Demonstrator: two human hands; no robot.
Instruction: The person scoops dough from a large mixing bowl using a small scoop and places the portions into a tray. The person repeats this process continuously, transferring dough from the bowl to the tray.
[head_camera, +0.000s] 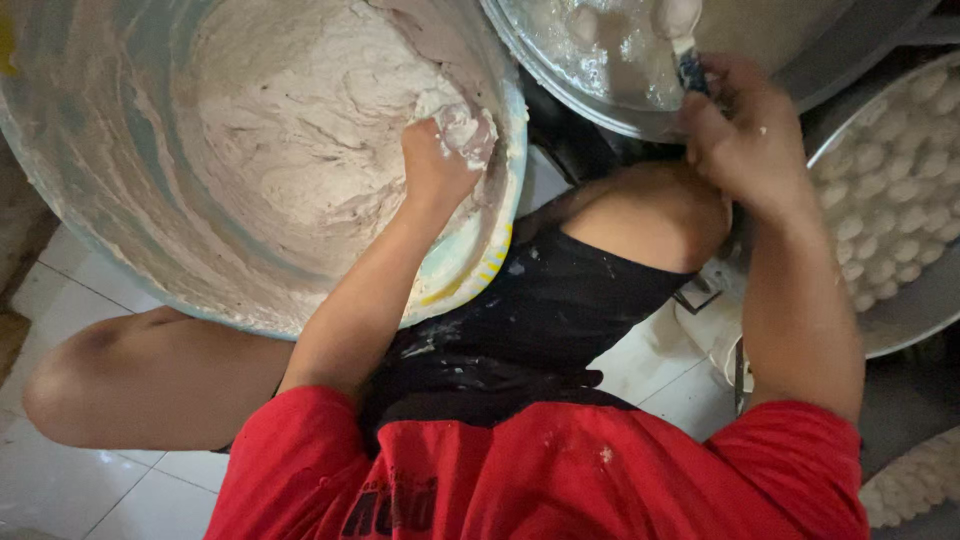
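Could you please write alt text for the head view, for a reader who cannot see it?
A seated person's left hand scoops pale paste from a large tub, while the right hand holds a spoon over a metal bowl. A tray of formed white balls sits at right.

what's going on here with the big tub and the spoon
A person sits on a tiled floor with a large tub of pale paste in front. The left hand is in the tub, closed on a lump of the paste near the rim. The right hand holds a spoon over a metal pot of water with a few pale balls floating in it. A tray of rows of formed balls sits at the right.
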